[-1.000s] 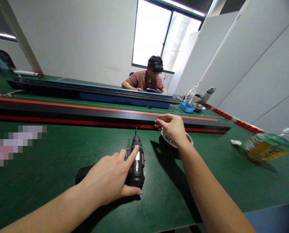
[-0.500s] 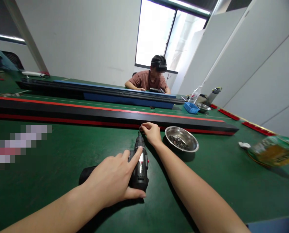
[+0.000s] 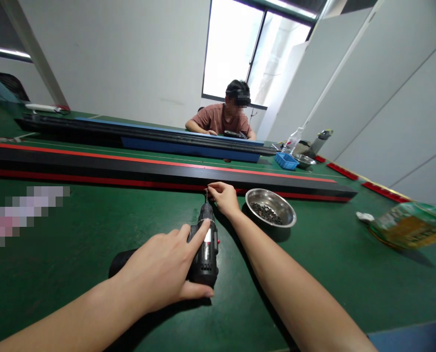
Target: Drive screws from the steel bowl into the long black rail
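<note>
Drill (image 3: 205,244) work on the long black rail with red edges (image 3: 130,171) looks to be at its opening step, as I judge it: the tool lies on its side on the green tabletop (image 3: 75,244), its bit (image 3: 206,195) aimed at the rail's near edge but just short of it, and no screw can be seen seated in the rail along the stretch in view. Fitting a fastener to the bit appears to be what is in hand; driving it, and any further ones along the rail, remains to be done.

Left hand (image 3: 163,271): fingers wrapped over the drill's dark body, clamped on it, with the forefinger laid straight along the top toward the chuck and the thumb pressed under the near side.

Right hand (image 3: 221,196): just ahead of the left, fingertips pinched together at the bit's tip, right beside the rail's red edge. Whether a screw sits between them is too small to tell.

Just right of the right hand stands a steel bowl (image 3: 271,207) holding small dark screws, near the rail. Well off to the right lies a plastic bottle (image 3: 404,230) on its side. Beyond the rail, far ahead of both hands, a person in a brown shirt (image 3: 221,120) sits at a second rail with blue edges (image 3: 166,142).
</note>
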Action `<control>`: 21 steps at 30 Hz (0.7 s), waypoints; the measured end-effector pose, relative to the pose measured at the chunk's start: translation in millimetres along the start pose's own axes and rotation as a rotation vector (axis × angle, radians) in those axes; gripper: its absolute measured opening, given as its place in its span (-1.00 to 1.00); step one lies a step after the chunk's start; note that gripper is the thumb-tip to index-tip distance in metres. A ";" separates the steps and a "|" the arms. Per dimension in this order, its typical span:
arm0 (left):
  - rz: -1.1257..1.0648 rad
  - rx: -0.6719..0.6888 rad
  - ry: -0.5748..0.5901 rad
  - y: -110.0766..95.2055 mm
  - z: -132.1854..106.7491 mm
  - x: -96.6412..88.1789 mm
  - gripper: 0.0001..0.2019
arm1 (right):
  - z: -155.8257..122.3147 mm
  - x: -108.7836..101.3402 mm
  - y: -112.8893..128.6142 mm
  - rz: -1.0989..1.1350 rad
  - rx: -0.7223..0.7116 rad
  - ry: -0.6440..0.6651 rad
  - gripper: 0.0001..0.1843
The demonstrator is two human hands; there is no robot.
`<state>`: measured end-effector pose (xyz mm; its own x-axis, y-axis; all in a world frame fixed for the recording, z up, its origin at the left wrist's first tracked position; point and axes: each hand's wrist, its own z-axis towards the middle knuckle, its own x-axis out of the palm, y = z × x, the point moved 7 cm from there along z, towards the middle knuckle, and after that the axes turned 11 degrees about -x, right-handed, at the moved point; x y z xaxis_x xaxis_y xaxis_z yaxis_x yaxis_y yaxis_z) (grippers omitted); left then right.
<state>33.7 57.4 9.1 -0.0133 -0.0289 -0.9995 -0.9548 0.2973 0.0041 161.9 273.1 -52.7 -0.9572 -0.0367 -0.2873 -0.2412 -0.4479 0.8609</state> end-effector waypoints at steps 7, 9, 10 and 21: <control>0.008 0.007 -0.012 -0.6 0.6 -1.5 0.12 | -0.1 1.5 4.8 -0.045 -0.017 0.024 -0.80; 0.011 0.006 -0.008 -0.3 0.4 -1.0 0.12 | -0.9 1.9 6.7 -0.049 -0.007 0.030 -0.78; 0.011 0.004 -0.004 -0.1 0.4 -0.6 0.12 | -1.4 1.9 7.8 -0.047 -0.003 0.032 -0.78; 0.014 0.010 -0.022 -0.9 0.6 -1.8 0.13 | -5.4 -0.9 19.4 -0.076 -0.002 0.052 -0.66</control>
<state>34.8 57.8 10.9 -0.0195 -0.0037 -0.9998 -0.9516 0.3070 0.0174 159.0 259.6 -38.0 -0.9263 -0.0487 -0.3736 -0.3128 -0.4534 0.8346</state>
